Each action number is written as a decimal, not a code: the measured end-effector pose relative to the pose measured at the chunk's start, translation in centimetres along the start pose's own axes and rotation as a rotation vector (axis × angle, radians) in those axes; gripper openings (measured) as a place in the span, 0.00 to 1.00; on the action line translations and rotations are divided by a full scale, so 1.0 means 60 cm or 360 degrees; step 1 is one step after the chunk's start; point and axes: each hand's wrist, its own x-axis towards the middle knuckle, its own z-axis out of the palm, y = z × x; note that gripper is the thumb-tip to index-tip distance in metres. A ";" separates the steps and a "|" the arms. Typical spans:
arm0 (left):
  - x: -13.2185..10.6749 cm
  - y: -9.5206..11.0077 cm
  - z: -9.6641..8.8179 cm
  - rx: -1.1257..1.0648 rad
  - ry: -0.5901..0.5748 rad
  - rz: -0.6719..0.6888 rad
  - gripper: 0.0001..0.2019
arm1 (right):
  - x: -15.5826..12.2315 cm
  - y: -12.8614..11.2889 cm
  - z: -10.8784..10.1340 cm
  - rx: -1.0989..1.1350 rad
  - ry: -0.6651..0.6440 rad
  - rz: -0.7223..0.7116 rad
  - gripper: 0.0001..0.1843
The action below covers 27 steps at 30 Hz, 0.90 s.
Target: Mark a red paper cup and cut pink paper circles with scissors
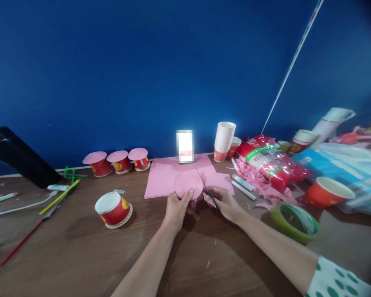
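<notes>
My left hand (pixel 178 207) pinches the near edge of a round pink paper disc (pixel 188 185), thumb on top. Just right of it, my right hand (pixel 224 203) is closed around a pair of dark-handled scissors (pixel 210 194). Their blades point up and away, along the disc's right edge. Whether the blades touch the paper I cannot tell. Behind the disc lie pink paper sheets (pixel 160 177). To the left, a short red cup piece (pixel 114 209) stands on the table by itself. Farther back are three similar red cups (pixel 122 165) topped with pink discs.
At the back stand stacked white cups (pixel 225 138) and a bright blurred-out rectangle (pixel 185 146). Right are pink scraps (pixel 250 175), a red plastic bag (pixel 266 161), an orange cup (pixel 327 193) and a tape roll (pixel 295 222). A black cylinder (pixel 21 152) leans at left.
</notes>
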 end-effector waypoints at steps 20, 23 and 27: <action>0.001 -0.003 0.000 -0.0060 -0.0012 -0.0035 0.18 | 0.001 0.006 0.001 -0.0028 0.0034 0.0007 0.20; 0.001 -0.003 0.001 -0.0063 -0.0009 -0.0038 0.19 | 0.001 0.006 0.000 -0.0034 0.0020 0.0005 0.20; 0.000 -0.003 0.000 -0.0042 0.0001 -0.0013 0.18 | 0.001 0.004 0.000 -0.0060 0.0021 -0.0007 0.20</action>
